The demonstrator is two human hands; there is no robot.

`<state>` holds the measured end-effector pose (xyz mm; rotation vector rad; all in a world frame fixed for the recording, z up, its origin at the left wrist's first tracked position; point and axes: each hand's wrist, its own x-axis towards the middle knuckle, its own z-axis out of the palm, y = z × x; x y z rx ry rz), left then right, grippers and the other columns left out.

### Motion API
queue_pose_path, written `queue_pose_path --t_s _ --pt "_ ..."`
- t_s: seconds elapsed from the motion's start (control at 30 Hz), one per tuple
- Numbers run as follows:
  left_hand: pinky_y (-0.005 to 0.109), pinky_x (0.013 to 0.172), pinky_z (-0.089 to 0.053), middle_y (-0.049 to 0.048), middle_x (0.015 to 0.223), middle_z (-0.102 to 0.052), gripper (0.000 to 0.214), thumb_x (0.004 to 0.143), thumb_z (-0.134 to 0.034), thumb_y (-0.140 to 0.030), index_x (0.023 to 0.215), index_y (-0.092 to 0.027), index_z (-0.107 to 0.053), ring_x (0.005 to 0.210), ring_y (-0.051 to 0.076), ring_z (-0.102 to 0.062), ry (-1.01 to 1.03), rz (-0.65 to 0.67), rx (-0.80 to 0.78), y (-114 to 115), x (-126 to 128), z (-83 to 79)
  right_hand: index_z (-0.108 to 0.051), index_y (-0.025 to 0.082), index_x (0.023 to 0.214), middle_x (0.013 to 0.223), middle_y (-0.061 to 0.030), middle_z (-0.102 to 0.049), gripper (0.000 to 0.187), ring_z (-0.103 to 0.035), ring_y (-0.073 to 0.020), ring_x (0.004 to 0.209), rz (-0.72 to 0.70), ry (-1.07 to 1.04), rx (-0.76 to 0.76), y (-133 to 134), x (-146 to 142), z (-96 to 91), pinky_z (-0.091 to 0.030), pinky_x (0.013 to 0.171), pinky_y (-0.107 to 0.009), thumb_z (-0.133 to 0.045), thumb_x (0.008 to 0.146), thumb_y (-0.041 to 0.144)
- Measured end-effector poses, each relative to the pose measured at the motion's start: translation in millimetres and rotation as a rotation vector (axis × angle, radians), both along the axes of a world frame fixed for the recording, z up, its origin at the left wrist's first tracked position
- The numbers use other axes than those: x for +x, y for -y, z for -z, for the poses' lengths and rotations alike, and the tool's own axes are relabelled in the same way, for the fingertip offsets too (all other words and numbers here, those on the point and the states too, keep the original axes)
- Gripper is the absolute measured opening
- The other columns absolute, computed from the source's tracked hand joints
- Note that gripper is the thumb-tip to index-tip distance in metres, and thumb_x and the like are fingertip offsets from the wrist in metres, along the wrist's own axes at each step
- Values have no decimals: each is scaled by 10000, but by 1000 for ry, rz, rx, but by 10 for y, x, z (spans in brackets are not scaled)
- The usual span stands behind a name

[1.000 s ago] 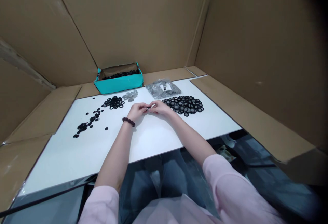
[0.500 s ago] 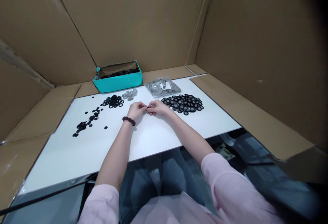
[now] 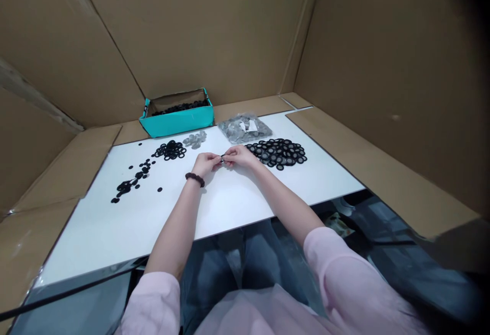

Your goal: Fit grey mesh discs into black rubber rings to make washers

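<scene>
My left hand and my right hand meet over the white board, fingertips pinched on a small black ring between them. Fingers cover most of the ring, so its inside cannot be made out well. Right of my right hand lies a heap of black rings with grey centres. Beyond my left hand is a pile of open black rings, with clear grey discs beside it. Small solid black discs are scattered farther left.
A turquoise box holding many black pieces stands at the back. Beside it lies a clear plastic bag full of grey discs with a white label. Cardboard walls enclose the white board at the back and sides.
My right hand has lifted and turned slightly, and the ring between my fingertips shows more now. The whole view has shifted a little; the piles look the same.
</scene>
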<state>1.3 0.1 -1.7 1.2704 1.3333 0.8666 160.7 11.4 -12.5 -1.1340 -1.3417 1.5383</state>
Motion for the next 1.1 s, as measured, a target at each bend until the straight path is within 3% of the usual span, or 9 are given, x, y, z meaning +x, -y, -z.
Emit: queue_pose_path --t_s 0.2,0.3,0.43,0.57,0.77,1.1 --pt "255 566 -492 70 708 -699 170 689 -646 -192 831 -103 -677 604 130 -607 45 -81 181 -19 68 36 -618 98 599 531 -40 -637 195 -577 -77 450 138 -182 -161 18 -75 -22 -505 470 -156 -686 774 47" --pt "258 611 -499 67 793 -722 228 723 -576 -171 894 -126 -719 634 127 -601 -63 -57 318 -19 66 24 -635 95 631 606 -60 -674 166 -615 -83 508 60 -210 -212 19 -52 -48 -530 513 -154 -689 782 48" --pt "290 755 -510 56 835 -734 240 744 -531 -138 854 -165 -742 742 149 -627 -237 27 421 -5 34 -15 -616 84 625 564 -65 -662 169 -610 -100 477 -52 -98 -176 24 -20 -52 -525 485 -176 -703 764 44" --pt "289 729 -507 41 745 -707 245 712 -574 -133 912 -149 -715 693 151 -626 -294 2 397 -4 6 -44 -588 104 688 568 -63 -674 150 -634 -120 489 -48 -70 -151 37 -32 -49 -522 465 -185 -703 768 51" --pt "297 765 -508 47 766 -726 132 700 -576 -155 732 -163 -704 722 160 -640 -320 55 396 -1 -22 -77 -576 108 664 558 -60 -672 168 -622 -115 467 -64 -2 -121 37 -47 -31 -531 471 -197 -679 771 28" --pt "294 745 -506 54 754 -707 228 713 -564 -168 885 -134 -709 717 162 -636 -293 74 375 -8 -15 -66 -551 129 645 511 -31 -643 192 -602 -113 432 -5 40 -45 85 -89 -52 -507 435 -195 -623 780 13"
